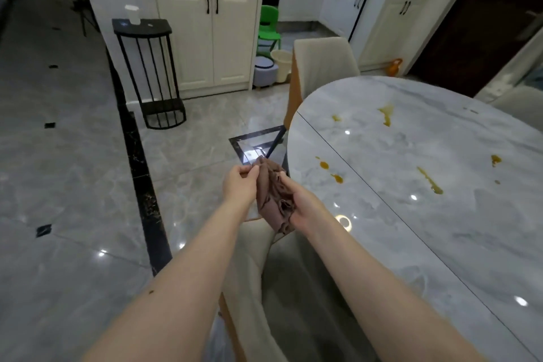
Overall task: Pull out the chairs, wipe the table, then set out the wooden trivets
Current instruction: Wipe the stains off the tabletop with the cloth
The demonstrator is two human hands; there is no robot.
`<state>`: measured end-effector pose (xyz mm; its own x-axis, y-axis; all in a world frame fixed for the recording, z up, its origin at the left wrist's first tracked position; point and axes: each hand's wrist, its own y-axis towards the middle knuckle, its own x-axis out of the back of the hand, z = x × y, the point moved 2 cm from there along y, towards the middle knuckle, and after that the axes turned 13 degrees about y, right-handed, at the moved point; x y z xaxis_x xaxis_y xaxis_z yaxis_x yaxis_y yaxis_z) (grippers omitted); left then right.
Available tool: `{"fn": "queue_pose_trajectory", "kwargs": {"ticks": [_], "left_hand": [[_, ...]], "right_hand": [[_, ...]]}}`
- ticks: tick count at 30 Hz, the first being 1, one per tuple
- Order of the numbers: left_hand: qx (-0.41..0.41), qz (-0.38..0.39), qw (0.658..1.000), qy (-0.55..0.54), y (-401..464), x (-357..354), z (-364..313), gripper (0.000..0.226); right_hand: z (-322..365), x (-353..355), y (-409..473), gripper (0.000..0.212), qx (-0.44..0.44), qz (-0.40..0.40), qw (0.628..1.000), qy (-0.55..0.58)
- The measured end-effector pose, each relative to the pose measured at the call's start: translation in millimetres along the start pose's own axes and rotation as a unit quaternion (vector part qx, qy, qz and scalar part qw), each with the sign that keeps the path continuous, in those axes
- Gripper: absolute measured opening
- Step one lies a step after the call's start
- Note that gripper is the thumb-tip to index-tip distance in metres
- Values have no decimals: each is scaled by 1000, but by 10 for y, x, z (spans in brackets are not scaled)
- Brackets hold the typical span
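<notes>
**Mia:** What are the hands doing?

**Ben:** Both hands hold a brown cloth (274, 195). The left hand (239, 185) pinches its top edge with curled fingers. The right hand (301, 204) is wrapped around the bunched-up part. The cloth is in the air, just off the near left edge of the table (440, 229). It is not touching the top.

**Mia:** Is the table clean?

**Ben:** No. There are yellow-brown spills (429, 181) all over the marble top. Some are near the left edge, some in the middle, some toward the far side. I think the wiping has not started.

**Mia:** What about the chairs?

**Ben:** One beige chair (249, 267) is right under the arms, beside the near edge of the table. It looks pulled out, I think. Another beige chair (321, 63) stands at the far end, close to the table. I cannot tell if that one was moved.

**Mia:** And the wooden trivets?

**Ben:** I don't see any. So setting them out is still to do, after the wiping.

**Mia:** What else is in the room?

**Ben:** The floor (64, 173) is shiny gray tile with a black stripe. A black stand (150, 73) with a white cup (132, 14) on it is by the wall. Behind it are white cupboards (205, 32). A little green chair (269, 28) sits in the doorway past them.
</notes>
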<state>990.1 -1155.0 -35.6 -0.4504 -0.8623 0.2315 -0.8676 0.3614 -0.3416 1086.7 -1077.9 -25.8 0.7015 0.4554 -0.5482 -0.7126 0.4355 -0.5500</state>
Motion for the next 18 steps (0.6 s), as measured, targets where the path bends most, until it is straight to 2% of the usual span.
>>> {"fn": "queue_pose_trajectory", "kwargs": {"ticks": [5, 8, 10, 15, 18], "left_hand": [[-18, 159, 986, 47, 392, 74, -81, 47], [-54, 219, 967, 118, 550, 63, -157, 60], [-70, 223, 961, 149, 600, -9, -185, 55], [-111, 266, 936, 202, 701, -294, -263, 21], [-126, 296, 922, 216, 778, -472, -291, 16]], "right_hand": [[-14, -199, 169, 28, 64, -65, 996, 21], [10, -262, 218, 18, 113, -114, 986, 50], [49, -274, 200, 13, 132, -140, 980, 59], [137, -90, 234, 16, 174, -221, 957, 68], [182, 36, 288, 16, 193, -259, 945, 59]]}}
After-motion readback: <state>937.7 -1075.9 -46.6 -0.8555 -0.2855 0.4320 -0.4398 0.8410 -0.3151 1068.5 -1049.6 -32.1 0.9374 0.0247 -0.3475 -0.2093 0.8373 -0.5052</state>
